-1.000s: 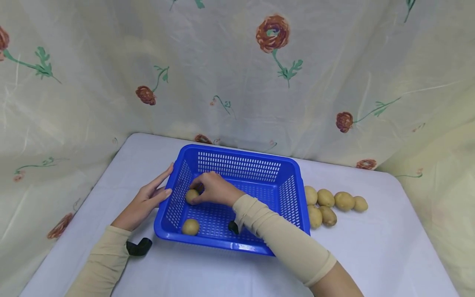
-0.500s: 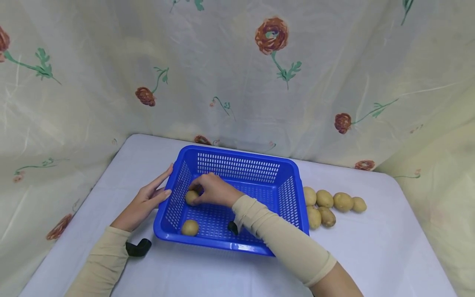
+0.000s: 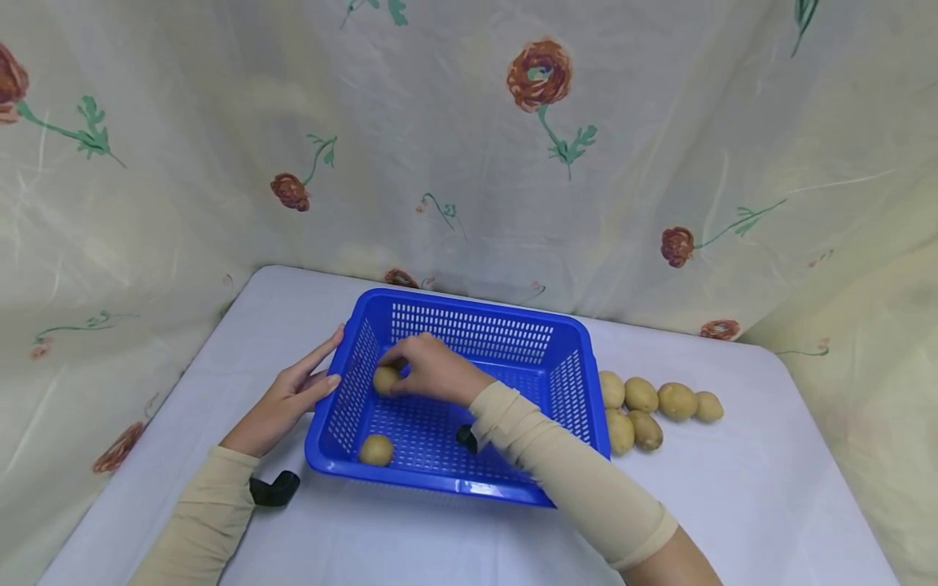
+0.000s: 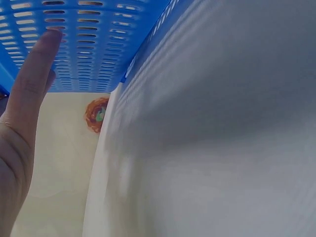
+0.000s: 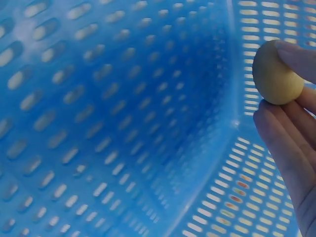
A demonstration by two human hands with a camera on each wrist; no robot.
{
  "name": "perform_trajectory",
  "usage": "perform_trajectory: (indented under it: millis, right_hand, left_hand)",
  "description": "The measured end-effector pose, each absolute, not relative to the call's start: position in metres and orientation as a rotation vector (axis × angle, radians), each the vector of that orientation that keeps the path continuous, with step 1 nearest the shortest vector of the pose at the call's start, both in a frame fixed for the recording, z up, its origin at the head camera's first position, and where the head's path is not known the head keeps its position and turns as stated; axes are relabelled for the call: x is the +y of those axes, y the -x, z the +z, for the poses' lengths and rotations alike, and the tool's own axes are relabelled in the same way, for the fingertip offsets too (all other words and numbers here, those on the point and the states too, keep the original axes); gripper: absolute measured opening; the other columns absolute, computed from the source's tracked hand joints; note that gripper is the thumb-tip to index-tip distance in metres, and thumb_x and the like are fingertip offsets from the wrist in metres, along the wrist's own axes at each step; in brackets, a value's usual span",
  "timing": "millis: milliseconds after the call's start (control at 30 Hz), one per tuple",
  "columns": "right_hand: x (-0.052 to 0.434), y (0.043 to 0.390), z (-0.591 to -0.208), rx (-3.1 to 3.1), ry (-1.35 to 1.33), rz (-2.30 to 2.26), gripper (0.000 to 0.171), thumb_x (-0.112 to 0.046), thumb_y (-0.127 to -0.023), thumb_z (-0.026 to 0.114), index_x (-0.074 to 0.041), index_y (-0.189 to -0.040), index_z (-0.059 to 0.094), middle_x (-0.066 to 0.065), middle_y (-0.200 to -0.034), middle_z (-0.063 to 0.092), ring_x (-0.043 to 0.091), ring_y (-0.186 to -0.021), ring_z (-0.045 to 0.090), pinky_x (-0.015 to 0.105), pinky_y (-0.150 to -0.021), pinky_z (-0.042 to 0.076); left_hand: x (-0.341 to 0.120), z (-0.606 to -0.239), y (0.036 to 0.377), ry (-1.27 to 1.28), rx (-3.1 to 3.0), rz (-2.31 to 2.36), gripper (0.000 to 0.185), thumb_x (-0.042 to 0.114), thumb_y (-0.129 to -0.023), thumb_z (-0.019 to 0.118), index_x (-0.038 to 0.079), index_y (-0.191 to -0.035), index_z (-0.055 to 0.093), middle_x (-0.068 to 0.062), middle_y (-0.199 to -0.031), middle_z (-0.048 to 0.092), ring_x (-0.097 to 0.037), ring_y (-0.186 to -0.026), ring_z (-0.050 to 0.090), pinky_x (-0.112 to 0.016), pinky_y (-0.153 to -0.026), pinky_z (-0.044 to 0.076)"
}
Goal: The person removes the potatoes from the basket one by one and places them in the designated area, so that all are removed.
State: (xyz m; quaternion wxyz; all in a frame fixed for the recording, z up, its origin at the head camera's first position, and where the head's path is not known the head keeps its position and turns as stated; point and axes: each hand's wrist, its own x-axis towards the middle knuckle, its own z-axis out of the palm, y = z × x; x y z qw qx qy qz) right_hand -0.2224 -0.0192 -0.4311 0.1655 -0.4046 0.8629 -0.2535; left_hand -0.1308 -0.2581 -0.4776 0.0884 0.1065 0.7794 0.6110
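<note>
Bright, even, soft-shadowed light; the head view bows at its edges, and both wrist views are blurred.

head view high, facing down-forward; both wrist views close, sharing the blue basket (image 3: 469, 342)

I see my right hand (image 3: 432, 373) inside the basket (image 3: 469, 321), fingers curled round a potato (image 3: 384, 379) near its left wall. My left hand (image 3: 287, 400) rests with straight fingers against the basket's outer left side. A second potato (image 3: 377, 449) lies at the near left corner. Six spuds (image 3: 645, 404) sit on the table (image 3: 733, 488) just right of the basket.
</note>
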Motion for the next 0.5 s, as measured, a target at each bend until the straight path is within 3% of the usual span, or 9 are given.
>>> perform_trajectory:
  millis: [300,500]
  right_hand:
    - [-0.007,0.224,-0.418,2.451,1.098,-0.945,0.037,-0.014,-0.089,0.082,-0.004,-0.124,0.075,0.009,-0.122,0.077,0.022,-0.112,0.073,0.038,-0.097,0.061]
    - [0.003,0.225,-0.407,2.477,1.044,-1.069,0.038,-0.018,-0.086,0.085,-0.009,-0.123,0.076,0.004,-0.118,0.078,0.015,-0.106,0.074,0.027,-0.090,0.061]
  left_hand:
    - [-0.258,-0.479,0.130,-0.306,2.323,1.815,0.065,0.033,-0.110,0.049,0.031,-0.167,0.017,-0.004,-0.176,0.009,-0.046,-0.148,0.042,-0.055,-0.105,0.055]
    - [-0.258,-0.477,0.130,-0.307,2.325,1.825,0.065,0.032,-0.110,0.049,0.031,-0.167,0.017,-0.002,-0.176,0.009,-0.047,-0.149,0.041,-0.057,-0.106,0.054]
